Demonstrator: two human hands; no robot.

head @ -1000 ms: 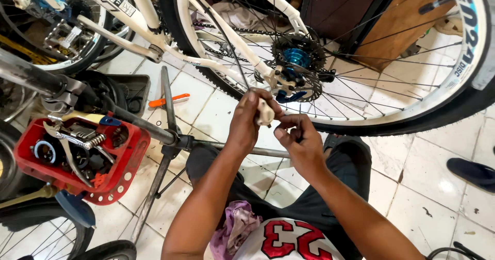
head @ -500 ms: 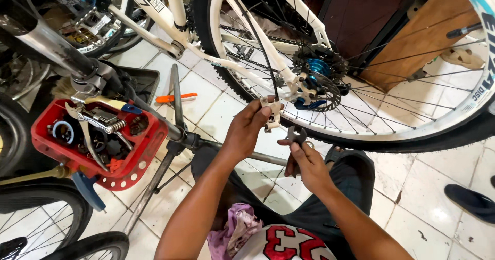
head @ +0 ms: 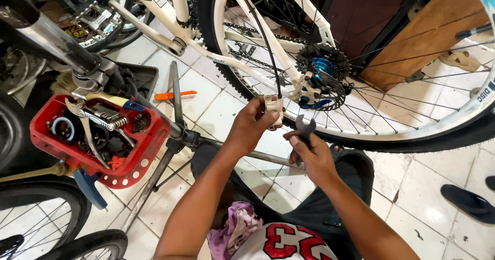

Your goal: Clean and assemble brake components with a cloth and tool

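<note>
My left hand grips a small white brake caliper that hangs on a black cable just below the rear hub. My right hand holds a dark open-ended wrench, its jaw pointing up next to the caliper. Above both hands is the white bicycle's rear wheel with its brake disc and blue hub. The chain runs to the left along the white frame.
A red tool tray with pliers, springs and small parts sits at left on a black repair stand. An orange-handled tool lies on the white tiles. Other bicycle wheels crowd the lower left. A dark sandal lies at right.
Both hands have come down and away from the hub. The left hand still holds the caliper, and the wrench in the right hand now stands clear beside it.
</note>
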